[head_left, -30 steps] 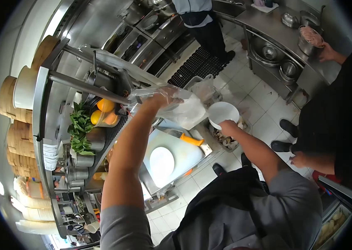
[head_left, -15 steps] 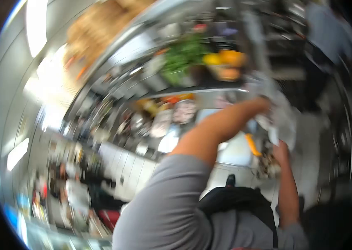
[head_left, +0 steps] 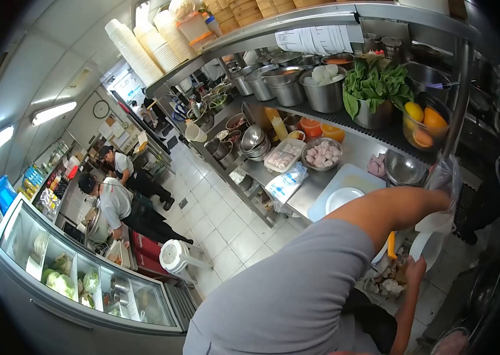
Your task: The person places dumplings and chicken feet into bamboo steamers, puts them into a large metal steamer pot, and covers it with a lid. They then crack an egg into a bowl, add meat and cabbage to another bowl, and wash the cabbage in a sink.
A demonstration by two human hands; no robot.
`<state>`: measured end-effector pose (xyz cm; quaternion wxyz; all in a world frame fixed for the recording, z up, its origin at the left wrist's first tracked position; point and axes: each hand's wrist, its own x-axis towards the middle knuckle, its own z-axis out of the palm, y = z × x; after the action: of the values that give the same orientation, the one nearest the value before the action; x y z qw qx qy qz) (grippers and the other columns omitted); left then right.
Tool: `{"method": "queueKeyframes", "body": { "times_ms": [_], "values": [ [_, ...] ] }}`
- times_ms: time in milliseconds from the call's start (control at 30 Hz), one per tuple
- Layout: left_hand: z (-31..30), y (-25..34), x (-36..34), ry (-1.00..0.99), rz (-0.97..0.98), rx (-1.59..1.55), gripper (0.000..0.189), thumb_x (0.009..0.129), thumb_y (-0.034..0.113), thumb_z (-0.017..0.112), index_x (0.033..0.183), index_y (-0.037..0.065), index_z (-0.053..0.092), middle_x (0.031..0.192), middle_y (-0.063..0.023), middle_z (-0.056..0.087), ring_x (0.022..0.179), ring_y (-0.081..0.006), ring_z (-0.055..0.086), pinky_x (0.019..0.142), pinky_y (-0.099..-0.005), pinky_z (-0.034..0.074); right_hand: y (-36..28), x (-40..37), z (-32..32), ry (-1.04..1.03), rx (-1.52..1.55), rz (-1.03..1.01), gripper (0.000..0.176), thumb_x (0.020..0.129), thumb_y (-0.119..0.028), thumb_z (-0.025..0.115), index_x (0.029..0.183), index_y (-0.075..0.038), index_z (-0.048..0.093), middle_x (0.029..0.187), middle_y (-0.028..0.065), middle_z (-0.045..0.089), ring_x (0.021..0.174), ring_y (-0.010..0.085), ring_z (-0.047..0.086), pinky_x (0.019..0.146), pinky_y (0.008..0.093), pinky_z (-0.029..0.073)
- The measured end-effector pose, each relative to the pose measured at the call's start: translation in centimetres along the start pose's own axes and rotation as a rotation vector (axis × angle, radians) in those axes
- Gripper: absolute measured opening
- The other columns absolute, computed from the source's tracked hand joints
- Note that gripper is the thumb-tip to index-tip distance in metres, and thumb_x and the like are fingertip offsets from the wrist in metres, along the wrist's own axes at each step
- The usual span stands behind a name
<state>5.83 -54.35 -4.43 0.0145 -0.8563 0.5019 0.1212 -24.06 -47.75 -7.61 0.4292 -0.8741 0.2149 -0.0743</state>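
My left arm stretches across to the right, and my left hand (head_left: pixel 441 201) is closed at a clear plastic bag (head_left: pixel 450 176); its fingers are mostly hidden. Below it, my right hand (head_left: pixel 415 270) grips the handle of a white scoop-like utensil (head_left: pixel 420 245), whose wide end reaches up to the bag. Under the hands is a pale bowl or tub (head_left: pixel 435 253), partly covered. Beside my right hand lie food pieces, pale and brown (head_left: pixel 391 285), in a container. A yellow-orange handle (head_left: pixel 391 245) sticks up there; what it belongs to is hidden.
A cutting board (head_left: pixel 328 184) bears a white plate (head_left: pixel 344 196). Nearby are a bowl of pale meat (head_left: pixel 322 154) and a metal bowl (head_left: pixel 405 167). Leafy greens (head_left: pixel 375 83) stand on the shelf. Two people work at left behind a glass display fridge (head_left: pixel 84 278); another stands at right.
The view has swung and turned, bringing more of the shelf and the fridge into sight. Both hands stay close together at the plastic bag and white utensil; the picture is sharper now.
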Motion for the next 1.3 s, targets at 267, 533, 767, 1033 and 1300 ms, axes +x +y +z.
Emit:
{"method": "queueKeyframes", "body": {
  "times_ms": [267, 533, 767, 1033, 1300],
  "values": [
    [0.6, -1.1, -0.7, 0.03, -0.007, -0.013, 0.034, 0.085, 0.034, 0.063, 0.106, 0.009, 0.072, 0.116, -0.0138, 0.067, 0.107, -0.0322, 0.064, 0.088, -0.0421, 0.051, 2.7, 1.0, 1.5, 0.128, 0.034, -0.155, 0.033, 0.085, -0.011, 0.068, 0.113, 0.004, 0.063, 0.097, 0.0213, 0.069, 0.088, 0.0356, 0.067, 0.077, 0.0438, 0.05],
    [-1.8, -1.6, -6.2, -0.11, 0.155, 0.171, 0.032, 0.085, 0.031, 0.063, 0.104, 0.007, 0.072, 0.113, -0.0149, 0.068, 0.103, -0.0327, 0.066, 0.086, -0.0417, 0.053, 1.8, -0.2, 1.5, 0.069, 0.087, -0.005, 0.035, 0.083, -0.022, 0.067, 0.112, -0.002, 0.064, 0.095, 0.0224, 0.068, 0.091, 0.0406, 0.065, 0.08, 0.0443, 0.05],
    [-5.5, -1.6, -8.0, -0.183, 0.315, 0.415, 0.03, 0.084, 0.028, 0.062, 0.102, 0.006, 0.072, 0.11, -0.0159, 0.069, 0.101, -0.0331, 0.067, 0.084, -0.0414, 0.054, -0.7, -1.3, -1.1, -0.074, -0.066, 0.056, 0.043, 0.087, -0.026, 0.065, 0.119, 0.003, 0.06, 0.103, 0.0284, 0.065, 0.099, 0.0439, 0.062, 0.086, 0.0488, 0.049],
    [-5.9, -2.2, -7.8, -0.163, 0.46, 0.57, 0.029, 0.082, 0.026, 0.064, 0.099, 0.004, 0.072, 0.105, -0.0168, 0.07, 0.097, -0.0335, 0.068, 0.082, -0.0414, 0.055, 0.0, -1.9, -0.9, -0.045, -0.044, 0.036, 0.043, 0.087, -0.025, 0.066, 0.117, 0.004, 0.061, 0.097, 0.0292, 0.066, 0.095, 0.0448, 0.063, 0.084, 0.0496, 0.049],
    [-5.3, -2.3, -8.2, -0.341, 0.94, 0.914, 0.034, 0.071, 0.037, 0.075, 0.082, 0.005, 0.074, 0.091, -0.0137, 0.072, 0.09, -0.0345, 0.068, 0.08, -0.0427, 0.055, -0.5, -2.7, -1.3, -0.053, -0.024, 0.026, 0.039, 0.086, -0.025, 0.066, 0.114, 0.002, 0.062, 0.095, 0.028, 0.066, 0.092, 0.045, 0.063, 0.082, 0.0492, 0.05]
  ]
}}
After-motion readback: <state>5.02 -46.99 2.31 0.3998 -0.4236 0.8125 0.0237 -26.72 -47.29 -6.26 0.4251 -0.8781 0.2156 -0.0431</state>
